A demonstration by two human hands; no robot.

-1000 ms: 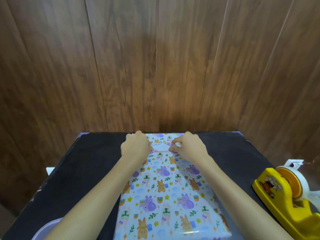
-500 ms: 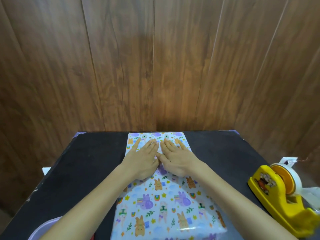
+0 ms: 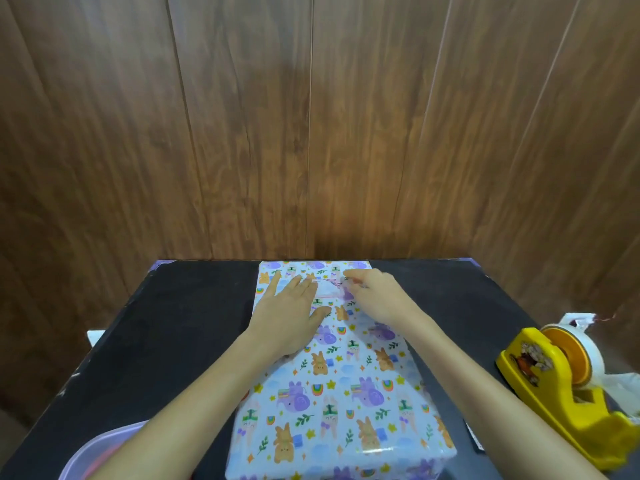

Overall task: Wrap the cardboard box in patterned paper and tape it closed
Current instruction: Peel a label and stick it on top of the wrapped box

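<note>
Nearest, at the bottom of the view: the near end of the cardboard box [image 3: 341,427], covered in patterned paper [image 3: 346,375], lying on the black table [image 3: 166,341], long axis straight away from the body toward the wood-panelled wall [image 3: 311,133]. Low to the left, a corner of a plastic tub [image 3: 104,441]; to the right, well apart from the box, a yellow tape dispenser [image 3: 554,386]. Farther up, on the far left part of the box top: left hand [image 3: 287,317], flat, fingers [image 3: 296,284] straight and slightly spread, pressing the paper down. Just beside it to the right: right hand [image 3: 375,299], fingers bent, tips at the right end of a pale tape strip [image 3: 327,289] set crosswise on the box top (pinching or only pressing, cannot tell through the blur). Strip therefore between the two hands, just right of the left fingertips, just left of the right ones. Judged step: rubbing that strip down, likely with a sweep across the long axis, right hand nearer the work. Beyond the hands, the far end of the box at the table's far edge.
</note>
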